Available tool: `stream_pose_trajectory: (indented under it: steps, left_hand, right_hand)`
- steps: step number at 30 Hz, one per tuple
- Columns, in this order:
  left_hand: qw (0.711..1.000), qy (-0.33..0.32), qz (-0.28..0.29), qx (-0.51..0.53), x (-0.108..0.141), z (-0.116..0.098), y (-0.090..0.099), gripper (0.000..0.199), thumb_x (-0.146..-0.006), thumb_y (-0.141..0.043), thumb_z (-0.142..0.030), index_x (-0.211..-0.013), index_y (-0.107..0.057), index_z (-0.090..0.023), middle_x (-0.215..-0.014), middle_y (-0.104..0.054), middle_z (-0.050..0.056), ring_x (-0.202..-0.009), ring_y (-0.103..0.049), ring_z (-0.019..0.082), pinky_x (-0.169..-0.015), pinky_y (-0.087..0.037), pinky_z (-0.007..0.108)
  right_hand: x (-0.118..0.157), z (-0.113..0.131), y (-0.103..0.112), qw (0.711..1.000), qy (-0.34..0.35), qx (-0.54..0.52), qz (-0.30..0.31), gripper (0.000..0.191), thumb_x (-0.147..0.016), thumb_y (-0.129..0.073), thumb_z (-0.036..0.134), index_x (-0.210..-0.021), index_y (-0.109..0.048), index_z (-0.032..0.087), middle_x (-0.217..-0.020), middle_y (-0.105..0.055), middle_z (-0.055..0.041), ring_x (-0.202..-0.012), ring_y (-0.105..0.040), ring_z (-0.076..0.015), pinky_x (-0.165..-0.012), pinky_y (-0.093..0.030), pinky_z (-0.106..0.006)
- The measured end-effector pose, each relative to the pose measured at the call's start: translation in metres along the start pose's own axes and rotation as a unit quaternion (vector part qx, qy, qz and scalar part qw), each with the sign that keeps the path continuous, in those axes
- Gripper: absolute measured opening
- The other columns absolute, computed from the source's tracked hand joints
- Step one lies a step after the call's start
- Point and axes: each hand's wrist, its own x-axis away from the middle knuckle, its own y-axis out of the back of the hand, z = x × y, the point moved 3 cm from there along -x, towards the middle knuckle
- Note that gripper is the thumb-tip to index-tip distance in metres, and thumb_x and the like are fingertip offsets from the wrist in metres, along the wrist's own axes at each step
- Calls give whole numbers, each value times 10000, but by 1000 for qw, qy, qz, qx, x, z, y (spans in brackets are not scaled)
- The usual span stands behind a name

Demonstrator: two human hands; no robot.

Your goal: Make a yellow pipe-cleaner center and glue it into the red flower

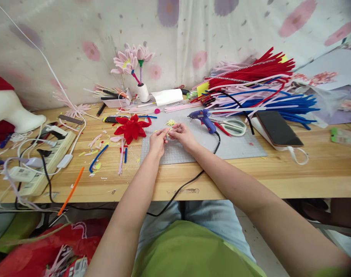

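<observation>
Over the grey cutting mat (238,150), my left hand (158,141) and my right hand (181,134) meet with fingers pinched together. Something small and pale yellow seems to lie between the fingertips, too small to make out. Just beyond them rests a little yellow tuft (170,122). A red fuzzy flower (131,129) lies to the left of my left hand. To the right of my right hand, a blue glue gun (203,118) lies on the mat, with scissors (233,127) beside it.
Red, pink and blue pipe cleaners (258,88) are heaped at the back right, near a phone (279,129). Pink flowers stand in a white vase (142,93). A power strip (48,165) with cables is at the left. The glue gun's black cord (189,181) crosses the table edge.
</observation>
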Motion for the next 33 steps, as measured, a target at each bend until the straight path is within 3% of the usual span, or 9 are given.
stream_pose_trajectory:
  steps: [8, 14, 21, 26, 29, 33]
  left_hand:
    - [1000, 5, 28, -1, -1, 1, 0, 107, -638, -712, -186, -702, -674, -110, -486, -437, -55, -432, -358, 6, -378, -253, 129]
    - [999, 15, 21, 22, -1, 0, 1, 222, -694, -677, -330, -687, -654, -110, -534, -467, -40, -432, -387, 10, -376, -271, 142]
    - [1000, -21, 5, -23, -3, 2, 3, 126, -609, -727, -201, -663, -648, -118, -473, -436, -63, -419, -363, 11, -383, -266, 140]
    - [989, -90, -12, -114, -4, 4, 6, 120, -617, -709, -231, -683, -686, -133, -508, -513, -40, -421, -373, 29, -373, -294, 159]
    - [978, -122, -12, -167, -5, 5, 7, 134, -597, -723, -241, -692, -705, -148, -600, -595, -12, -453, -424, 44, -370, -300, 163]
    - [979, -116, -10, -168, -6, 6, 8, 146, -593, -727, -255, -690, -707, -148, -600, -603, -6, -442, -422, 43, -363, -297, 164]
  right_hand:
    - [2, 3, -1, 1000, -13, -1, 17, 482, -468, -792, 388, -774, -471, 200, -566, -585, 71, -554, -571, -94, -618, -463, -263]
    - [2, 3, 1, 999, -21, -27, 10, 489, -455, -801, 380, -776, -481, 195, -591, -594, 62, -565, -573, -95, -633, -470, -270]
    - [5, 5, 1, 998, -58, 7, 19, 497, -479, -784, 356, -835, -479, 192, -635, -601, 46, -608, -584, -111, -614, -456, -266]
    - [3, 9, 6, 997, -15, 43, -60, 396, -559, -721, 344, -816, -457, 199, -688, -586, 40, -652, -572, -104, -618, -441, -254]
    - [-1, 8, 9, 994, 17, 78, -73, 376, -566, -697, 304, -815, -431, 209, -663, -573, 51, -632, -546, -98, -606, -422, -246]
    - [-2, 7, 10, 991, 42, 99, -78, 360, -587, -672, 280, -822, -408, 214, -670, -570, 51, -602, -522, -94, -592, -403, -245]
